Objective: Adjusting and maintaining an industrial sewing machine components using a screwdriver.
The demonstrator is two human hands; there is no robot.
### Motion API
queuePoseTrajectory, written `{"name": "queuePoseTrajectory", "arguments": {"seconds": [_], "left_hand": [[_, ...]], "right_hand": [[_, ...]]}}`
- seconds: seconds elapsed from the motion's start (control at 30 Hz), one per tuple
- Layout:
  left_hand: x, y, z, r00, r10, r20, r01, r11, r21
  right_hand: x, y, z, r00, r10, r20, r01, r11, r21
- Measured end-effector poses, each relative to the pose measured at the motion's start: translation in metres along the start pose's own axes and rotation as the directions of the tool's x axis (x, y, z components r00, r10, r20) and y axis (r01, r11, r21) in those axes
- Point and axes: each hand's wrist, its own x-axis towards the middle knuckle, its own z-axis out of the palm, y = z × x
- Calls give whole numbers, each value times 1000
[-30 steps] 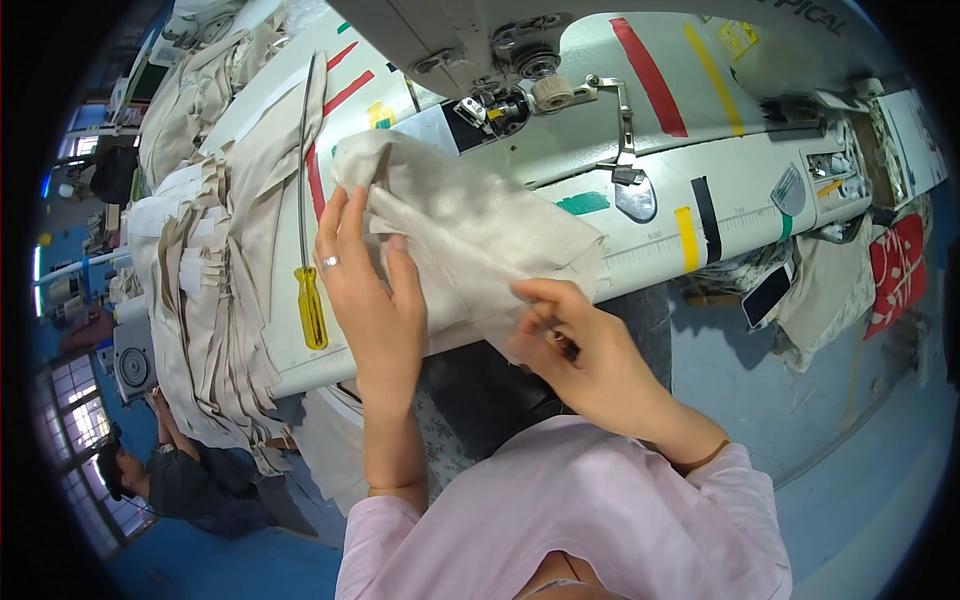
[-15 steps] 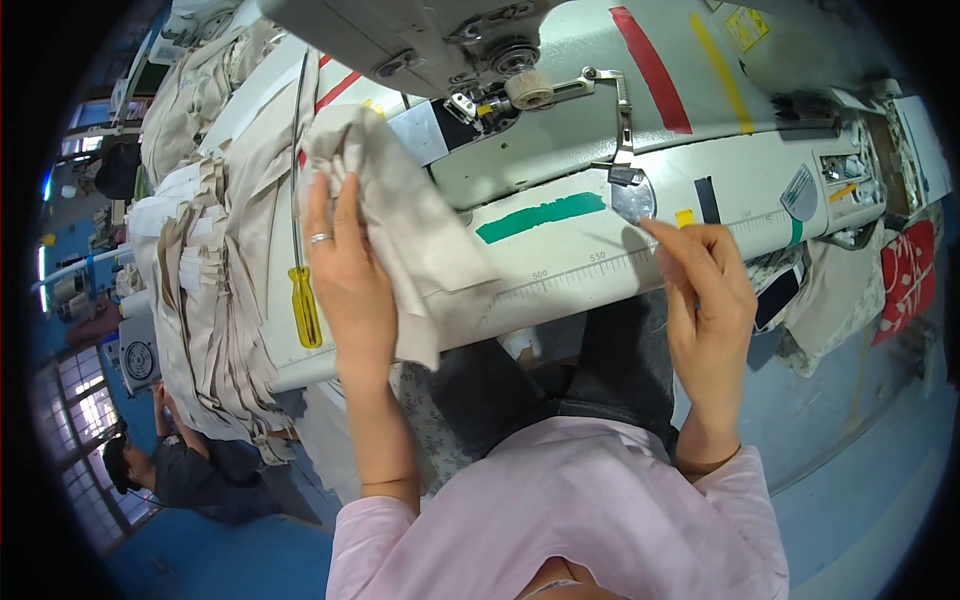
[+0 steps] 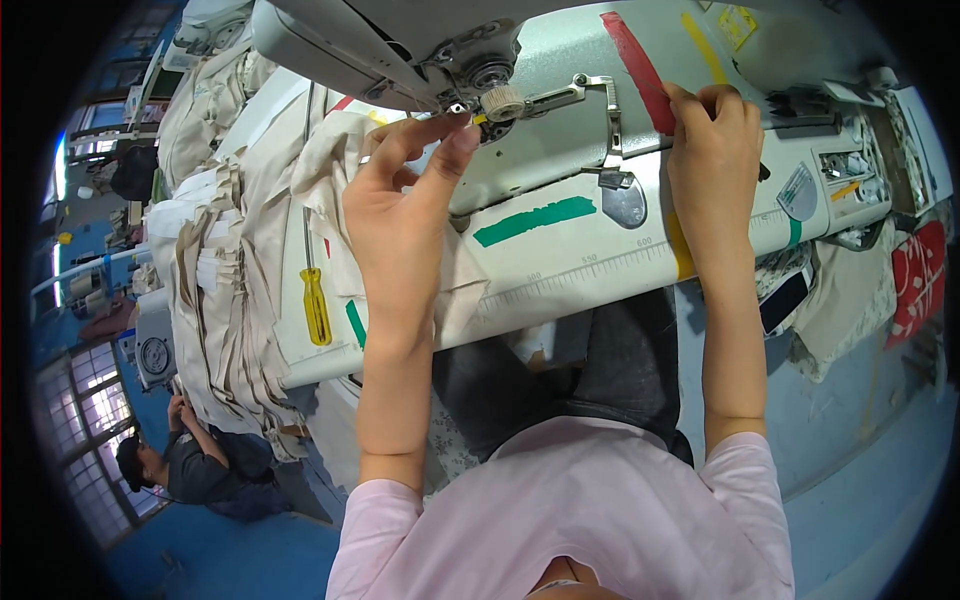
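My left hand (image 3: pixel 395 215) is raised by the needle area of the sewing machine (image 3: pixel 345 50), thumb and forefinger close together in a pinch just left of a ribbed roller (image 3: pixel 502 102). What sits between those fingertips, if anything, is too small to make out. Behind and below this hand lies a beige cloth piece (image 3: pixel 330 175), with one corner reaching toward the table's front edge. My right hand (image 3: pixel 712 150) is above the machine bed beside a red tape strip (image 3: pixel 640 70). Its fingers are bent and pinched; anything in them is hidden.
A yellow-handled screwdriver (image 3: pixel 316 305) lies left of my left forearm. Stacked beige fabric pieces (image 3: pixel 215 270) hang over the table's left side. A hinged metal arm (image 3: pixel 612 125) stands on the bed. Small parts fill a tray (image 3: pixel 848 170) at right. Another person (image 3: pixel 200 470) is at lower left.
My left hand has left the beige cloth and moved up and right to the needle area. The cloth has settled on the left. My right hand has moved up and away to the red tape.
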Motion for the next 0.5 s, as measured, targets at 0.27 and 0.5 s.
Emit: {"name": "queuePoseTrajectory", "arguments": {"seconds": [0.27,0.5], "left_hand": [[-53,-29,-36,980,170,-99,-192,942,-275],[-74,-14,-76,935,348,-67,-265,563,-783]], "right_hand": [[-2,0,-2,999,39,-2,-40,997,-63],[-2,2,0,999,48,-16,-49,995,-82]]}}
